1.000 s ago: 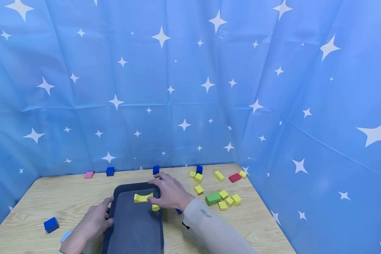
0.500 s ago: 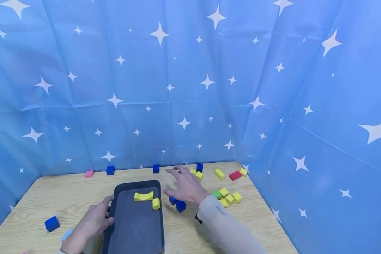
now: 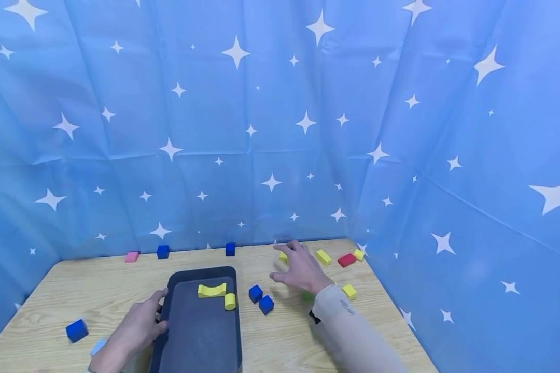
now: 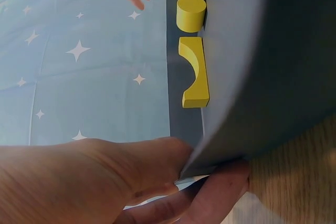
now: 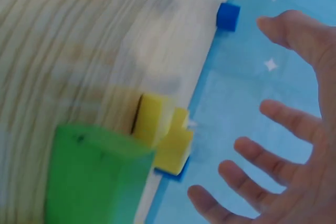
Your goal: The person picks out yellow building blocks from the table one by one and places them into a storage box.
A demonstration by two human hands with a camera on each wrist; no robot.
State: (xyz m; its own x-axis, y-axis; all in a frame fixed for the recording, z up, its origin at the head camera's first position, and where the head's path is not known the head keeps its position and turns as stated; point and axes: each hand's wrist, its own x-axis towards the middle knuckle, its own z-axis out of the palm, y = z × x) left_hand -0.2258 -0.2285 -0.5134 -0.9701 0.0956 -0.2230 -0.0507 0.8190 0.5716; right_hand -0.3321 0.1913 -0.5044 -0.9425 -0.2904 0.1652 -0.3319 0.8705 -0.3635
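Note:
My left hand [image 3: 137,324] grips the left side wall of a dark grey tray [image 3: 196,342], with the rim between thumb and fingers in the left wrist view. On the tray's floor, toward its far right corner, lie a yellow arch block [image 3: 212,291] and a yellow cylinder block [image 3: 230,301] beside it. To the right of the tray my right hand [image 3: 303,270] hovers over the table, fingers spread and holding nothing. Below it in the right wrist view are a green block [image 5: 94,177] and yellow blocks [image 5: 176,150]. In the head view this hand partly hides them.
Two blue cubes [image 3: 261,299] sit just right of the tray. A red block [image 3: 347,260] and yellow blocks [image 3: 323,257] lie at the back right. Along the back edge are blue cubes [image 3: 231,249] and a pink block [image 3: 131,257]. Another blue cube [image 3: 77,330] lies left.
My right hand has left the tray's far right corner and moved right, over the yellow blocks. The arch and cylinder stay in the tray. My left hand keeps its grip.

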